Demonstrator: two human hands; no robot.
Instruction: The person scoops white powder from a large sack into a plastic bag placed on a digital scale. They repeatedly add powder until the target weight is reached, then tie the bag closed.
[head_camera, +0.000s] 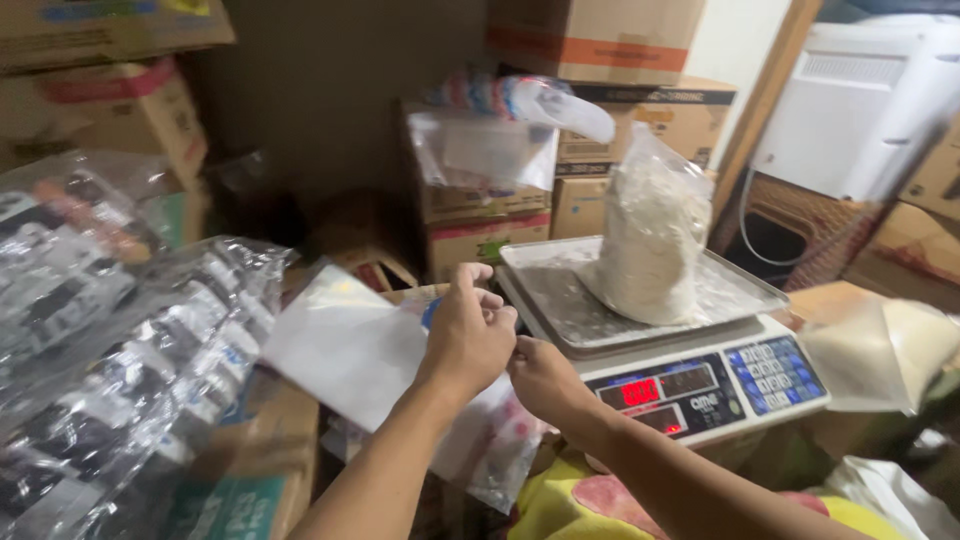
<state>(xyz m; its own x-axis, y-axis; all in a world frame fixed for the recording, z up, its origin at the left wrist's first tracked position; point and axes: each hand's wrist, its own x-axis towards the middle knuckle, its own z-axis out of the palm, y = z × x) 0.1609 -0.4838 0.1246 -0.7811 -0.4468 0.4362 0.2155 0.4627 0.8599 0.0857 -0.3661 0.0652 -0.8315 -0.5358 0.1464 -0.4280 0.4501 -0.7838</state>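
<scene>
Stacked cardboard boxes (590, 40) far behind the fingers; a big shiny crinkly plastic pack (110, 340) off to the left of them; a silver weighing scale (660, 340) just right of the fingers, with a clear bag of white powder (650, 240) standing on its tray; a flat clear plastic bag (350, 345) held just left of the fingers; left hand (470, 335) and right hand (543, 380) close together, fingers (490, 300) curled and pinching the flat bag's edge.

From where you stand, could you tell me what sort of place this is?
Probably a small shop's stockroom or packing corner: stacked cardboard boxes line the back, a digital weighing scale carries a clear bag of white powder, and bundles of plastic-wrapped sachets lie at left.
</scene>
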